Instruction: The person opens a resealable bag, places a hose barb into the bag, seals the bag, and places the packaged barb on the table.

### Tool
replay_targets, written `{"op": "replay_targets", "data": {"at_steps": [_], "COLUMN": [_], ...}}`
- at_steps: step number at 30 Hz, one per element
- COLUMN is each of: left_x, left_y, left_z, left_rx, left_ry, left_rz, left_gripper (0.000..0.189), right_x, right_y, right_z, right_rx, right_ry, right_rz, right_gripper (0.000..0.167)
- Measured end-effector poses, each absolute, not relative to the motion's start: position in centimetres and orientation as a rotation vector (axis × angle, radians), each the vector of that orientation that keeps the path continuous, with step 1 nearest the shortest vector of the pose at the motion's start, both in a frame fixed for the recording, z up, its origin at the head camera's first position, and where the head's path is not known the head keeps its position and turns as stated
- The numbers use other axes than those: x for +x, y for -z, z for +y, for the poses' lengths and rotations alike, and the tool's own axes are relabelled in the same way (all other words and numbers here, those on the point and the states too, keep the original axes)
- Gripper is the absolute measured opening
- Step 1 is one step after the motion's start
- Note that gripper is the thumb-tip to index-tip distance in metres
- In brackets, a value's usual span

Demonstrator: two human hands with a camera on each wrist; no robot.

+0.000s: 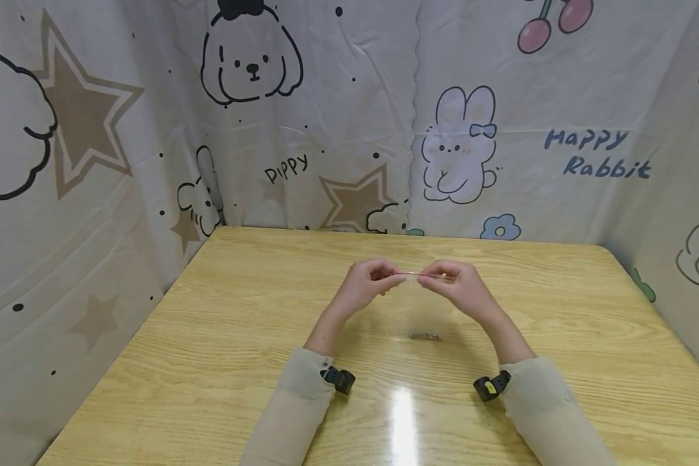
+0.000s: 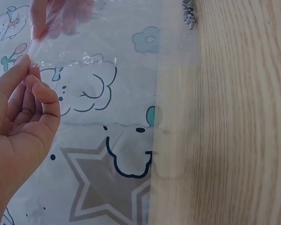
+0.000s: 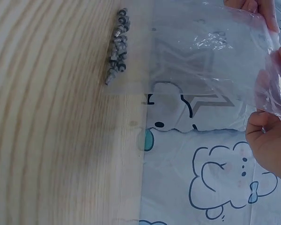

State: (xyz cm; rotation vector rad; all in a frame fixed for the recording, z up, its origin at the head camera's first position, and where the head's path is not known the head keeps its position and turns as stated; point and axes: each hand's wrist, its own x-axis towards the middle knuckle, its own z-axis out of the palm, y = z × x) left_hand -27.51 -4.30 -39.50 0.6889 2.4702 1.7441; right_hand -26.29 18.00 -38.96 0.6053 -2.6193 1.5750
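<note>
A clear plastic bag [image 3: 192,56] hangs upright between the hands, with small metal screws or bolts [image 3: 118,47] gathered along its bottom. In the head view those metal pieces [image 1: 424,336] show as a short dark row low over the table. My left hand [image 1: 366,286] pinches the top edge of the bag at its left part, thumb against fingers. At the right part of the same edge, my right hand [image 1: 459,285] pinches it likewise. A thin reddish line runs along this edge between the fingertips. The left wrist view shows the bag [image 2: 145,33] stretched from the left hand [image 2: 28,112].
The wood-grain table [image 1: 221,336] extends around both arms, with a bright reflection near its front. A patterned cloth [image 1: 349,116] with cartoon animals and stars hangs behind the table and at both sides. Black wrist cameras [image 1: 342,380] are strapped on both wrists.
</note>
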Motion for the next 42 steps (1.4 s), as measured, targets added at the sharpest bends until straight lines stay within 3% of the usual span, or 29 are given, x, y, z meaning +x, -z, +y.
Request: {"op": "replay_targets", "data": {"at_steps": [42], "left_x": [-26.9], "left_y": [39.0], "left_z": [-3.3], "left_rx": [0.799], "left_ry": [-1.560], "left_rz": [2.621], "left_gripper": [0.019], "right_x": [-26.4], "right_y": [38.5], "right_z": [16.7], "right_rx": [0.685], "right_ry": [-1.401], "right_rz": [-2.611], "right_gripper": [0.014]}}
